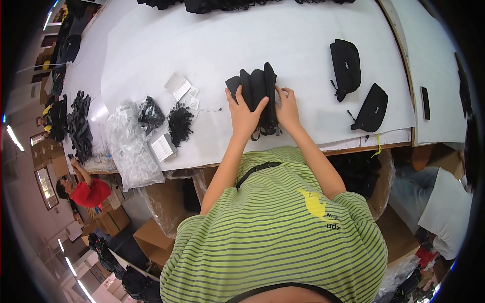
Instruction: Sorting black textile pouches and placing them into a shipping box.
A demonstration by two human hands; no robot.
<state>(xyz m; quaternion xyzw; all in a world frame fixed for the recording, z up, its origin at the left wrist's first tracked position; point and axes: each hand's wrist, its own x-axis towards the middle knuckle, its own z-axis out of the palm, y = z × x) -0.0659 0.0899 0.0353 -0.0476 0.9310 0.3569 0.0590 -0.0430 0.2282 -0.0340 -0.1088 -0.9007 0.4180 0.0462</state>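
Observation:
Several black fabric pouches (pixel 256 87) stand bunched side by side on the white tabletop, small loops at their near ends. My left hand (pixel 244 115) grips the bunch from the left, its thumb across the near part and its fingers along the left side. Pressed against the right side of the bunch is my right hand (pixel 287 109), fingers bent; part of its grip is hidden behind the fabric. Off to the right lie two more black zip pouches, one farther away (pixel 346 68) and one nearer (pixel 372 108), each with a small light label.
Left of my hands are printed tags (pixel 178 87), a pile of black strings (pixel 180 123), a clear bag of small packets (pixel 132 146) and a white card (pixel 162 148). Black goods line the far edge (pixel 217 5). Open cartons (pixel 172 202) stand below the table. A person in red (pixel 91 193) works at left.

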